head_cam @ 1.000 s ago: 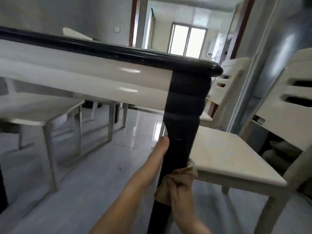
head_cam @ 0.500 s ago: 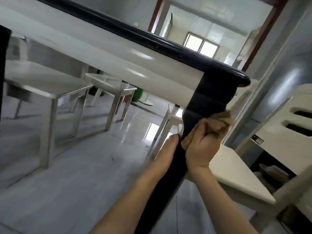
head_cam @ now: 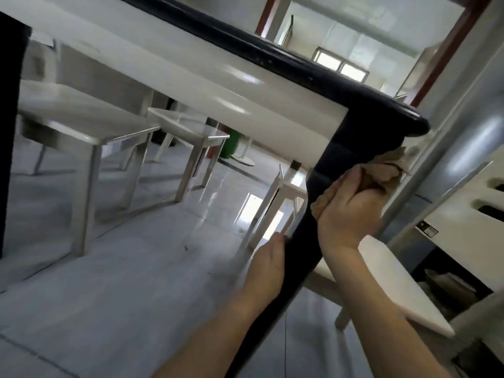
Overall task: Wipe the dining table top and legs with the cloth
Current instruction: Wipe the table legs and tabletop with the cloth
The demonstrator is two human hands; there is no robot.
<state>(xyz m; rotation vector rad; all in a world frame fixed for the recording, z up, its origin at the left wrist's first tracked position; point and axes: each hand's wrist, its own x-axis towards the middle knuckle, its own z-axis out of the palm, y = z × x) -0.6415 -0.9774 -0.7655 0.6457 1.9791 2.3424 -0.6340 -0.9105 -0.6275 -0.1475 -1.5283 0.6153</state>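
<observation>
Under the worktop (head_cam: pixel 272 61) corner, the right hand (head_cam: pixel 351 205) clenches the cloth (head_cam: pixel 381 173) against the dark leg (head_cam: pixel 321 203); the left hand (head_cam: pixel 268 261) grips it lower.

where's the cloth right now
The cloth is bunched in the right hand, pressed against the upper part of the black table leg, just below the tabletop corner.

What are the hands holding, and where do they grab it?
The right hand has a bunched brown cloth pressed to the upper part of the dark table leg. The left hand holds that leg lower down.
</observation>
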